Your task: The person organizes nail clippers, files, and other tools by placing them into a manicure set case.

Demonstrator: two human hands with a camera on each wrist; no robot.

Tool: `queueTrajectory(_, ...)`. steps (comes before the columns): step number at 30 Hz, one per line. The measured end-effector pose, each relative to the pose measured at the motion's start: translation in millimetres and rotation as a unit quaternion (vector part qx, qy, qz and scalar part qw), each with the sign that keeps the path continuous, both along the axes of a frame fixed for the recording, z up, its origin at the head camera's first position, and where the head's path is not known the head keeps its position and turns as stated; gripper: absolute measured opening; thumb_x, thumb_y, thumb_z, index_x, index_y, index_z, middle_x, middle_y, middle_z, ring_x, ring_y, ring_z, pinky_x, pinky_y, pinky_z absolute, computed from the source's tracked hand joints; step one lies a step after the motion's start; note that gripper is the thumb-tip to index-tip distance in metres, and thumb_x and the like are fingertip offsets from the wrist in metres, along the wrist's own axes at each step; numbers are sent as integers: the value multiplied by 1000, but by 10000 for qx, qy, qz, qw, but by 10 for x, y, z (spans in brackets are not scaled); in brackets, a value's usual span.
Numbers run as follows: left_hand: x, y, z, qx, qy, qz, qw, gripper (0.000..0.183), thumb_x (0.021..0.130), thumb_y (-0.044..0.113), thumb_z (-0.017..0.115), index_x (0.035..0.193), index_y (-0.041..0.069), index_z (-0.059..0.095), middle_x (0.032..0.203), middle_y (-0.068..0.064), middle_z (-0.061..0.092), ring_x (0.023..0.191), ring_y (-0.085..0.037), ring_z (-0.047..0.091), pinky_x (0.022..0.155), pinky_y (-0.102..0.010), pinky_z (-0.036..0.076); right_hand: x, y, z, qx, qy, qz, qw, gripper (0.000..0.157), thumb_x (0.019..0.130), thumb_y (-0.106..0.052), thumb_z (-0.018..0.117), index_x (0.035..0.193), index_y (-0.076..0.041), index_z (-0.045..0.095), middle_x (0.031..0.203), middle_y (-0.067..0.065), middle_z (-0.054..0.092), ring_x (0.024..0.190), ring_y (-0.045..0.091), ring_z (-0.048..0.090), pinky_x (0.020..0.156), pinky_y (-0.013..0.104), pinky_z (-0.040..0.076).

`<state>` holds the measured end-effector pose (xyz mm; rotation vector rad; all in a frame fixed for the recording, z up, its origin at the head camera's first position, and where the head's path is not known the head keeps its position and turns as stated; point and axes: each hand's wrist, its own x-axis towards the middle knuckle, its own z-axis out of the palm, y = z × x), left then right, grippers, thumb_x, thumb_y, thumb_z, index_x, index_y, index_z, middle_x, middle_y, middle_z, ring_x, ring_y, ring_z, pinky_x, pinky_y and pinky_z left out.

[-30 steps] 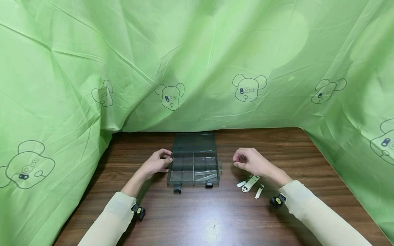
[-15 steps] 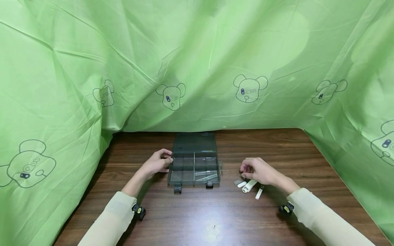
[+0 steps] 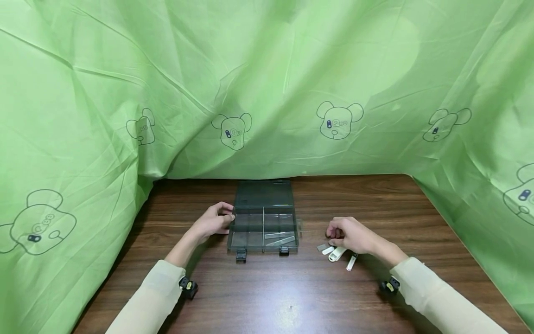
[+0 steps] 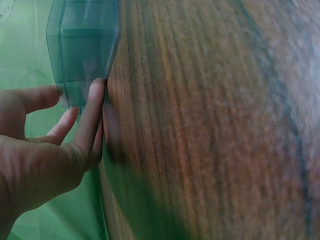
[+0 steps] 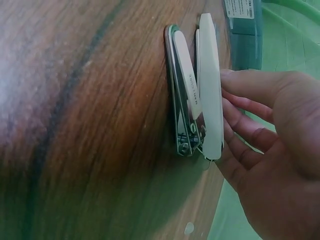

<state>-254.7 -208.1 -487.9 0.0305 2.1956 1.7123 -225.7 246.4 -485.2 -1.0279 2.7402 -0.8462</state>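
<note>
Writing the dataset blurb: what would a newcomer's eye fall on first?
Probably the bright green curtain, printed with animal faces, across the back and both sides. Next, the dark see-through box, open on the wooden table. Then the nail clipper and longer white tool to its right, by the right grip.

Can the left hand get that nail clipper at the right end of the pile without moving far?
Probably not: the left hand is at the box's left side, so the box lies between it and the nail clipper.
</note>
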Motion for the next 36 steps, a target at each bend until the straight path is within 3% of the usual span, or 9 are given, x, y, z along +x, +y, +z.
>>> queueTrajectory(17, -14, -9, -12, 19, -16, -43, 10000, 42, 100, 12, 59, 137, 1, 43, 129, -19, 44, 108, -33, 58, 77, -41, 60, 73, -15, 21, 258, 130, 219, 9993, 15, 83, -10, 80, 89, -15, 68, 86, -1, 59, 75, 16, 57, 63, 22, 47)
queueTrajectory(36, 1, -1, 8, -40, -10, -23, 10000, 41, 100, 14, 59, 136, 2, 44, 130, -19, 45, 107, -33, 58, 78, -42, 60, 86, -31, -10, 145, 367, 186, 9990, 18, 79, -5, 81, 86, -15, 67, 85, -2, 59, 76, 15, 54, 63, 22, 45)
